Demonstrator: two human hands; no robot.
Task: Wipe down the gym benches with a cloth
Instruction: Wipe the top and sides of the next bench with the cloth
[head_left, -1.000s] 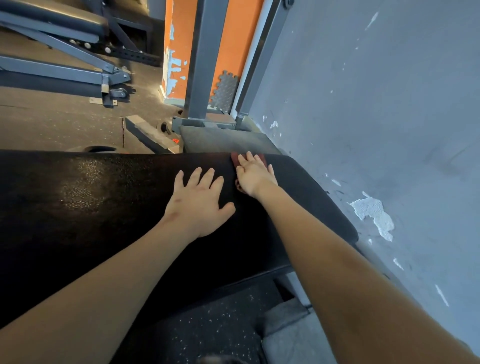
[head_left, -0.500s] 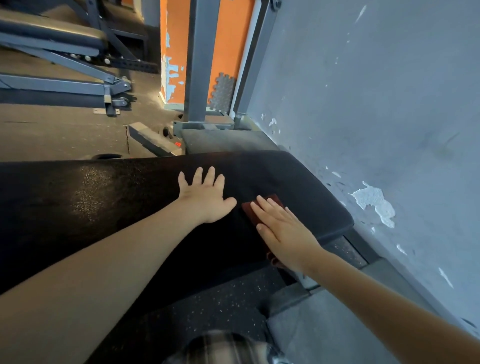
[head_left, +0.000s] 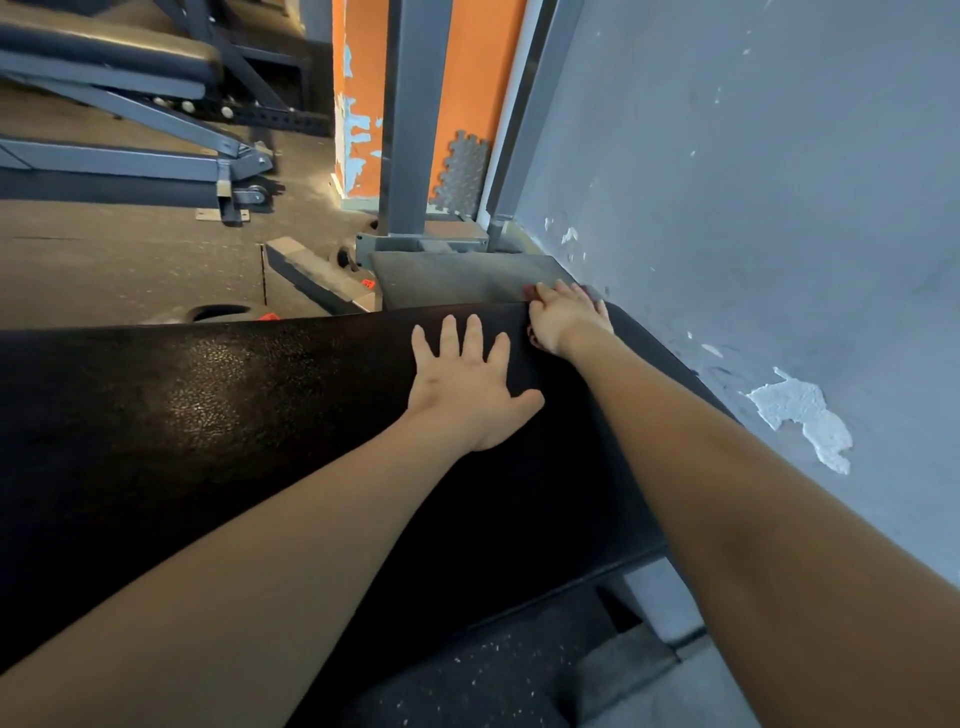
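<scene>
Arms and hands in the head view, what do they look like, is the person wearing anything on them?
Both are bare. The left forearm and right forearm show no sleeves as far as the picture's edge. The left hand and right hand have no gloves, and no ring, watch or bracelet shows. The back of the left hand carries a small faint mark near the wrist.

Cloth (head_left: 530, 292) — mostly under right hand (head_left: 565, 318)

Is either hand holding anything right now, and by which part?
Nothing is gripped. The right hand presses the dark red cloth flat at the far edge of the bench, covering most of it; the left hand rests flat on the bench.
</scene>
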